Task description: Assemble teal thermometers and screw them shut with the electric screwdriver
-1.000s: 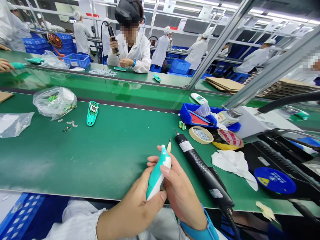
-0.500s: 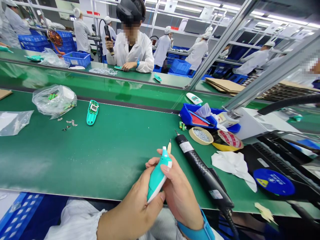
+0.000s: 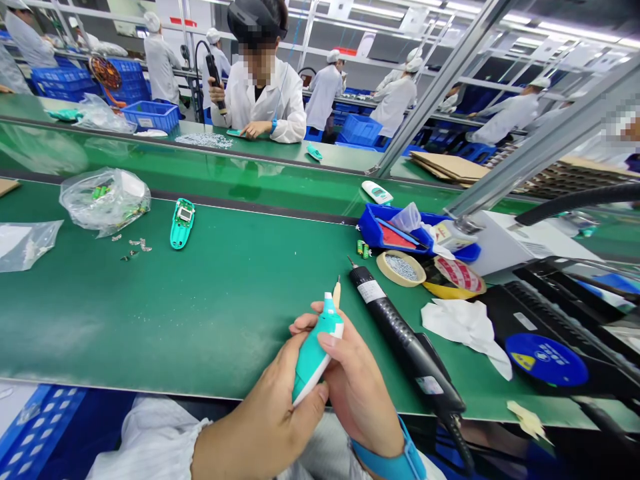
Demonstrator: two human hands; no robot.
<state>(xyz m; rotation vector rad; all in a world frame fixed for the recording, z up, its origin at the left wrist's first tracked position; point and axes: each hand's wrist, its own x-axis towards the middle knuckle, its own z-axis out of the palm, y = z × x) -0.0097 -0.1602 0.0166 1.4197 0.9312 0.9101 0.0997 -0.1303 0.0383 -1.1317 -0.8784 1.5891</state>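
Observation:
A teal-and-white handheld thermometer (image 3: pixel 315 357) with a narrow white tip is held between both hands, tip pointing away from me. My left hand (image 3: pixel 273 400) wraps its lower end from the left, thumb along the underside. My right hand (image 3: pixel 357 373) closes around it from the right, with the thumb pressed on the white edge. Beyond the right fingers a thin wooden-handled pointed tool (image 3: pixel 337 293) sticks out; I cannot tell whether it is gripped or lies on the table. A black electric screwdriver (image 3: pixel 400 333) lies right of my right hand.
An opened teal housing with a circuit board (image 3: pixel 183 223) lies left, near a plastic bag (image 3: pixel 107 200) of parts. At right are a blue tray (image 3: pixel 367 227), a ring of screws (image 3: pixel 401 268) and white cloth (image 3: pixel 463 333). A co-worker (image 3: pixel 265 93) sits opposite.
A white thermometer on the strip behind the blue tray has shifted left. Both hands keep the same hold on the teal-and-white thermometer. The camera view shifts slightly.

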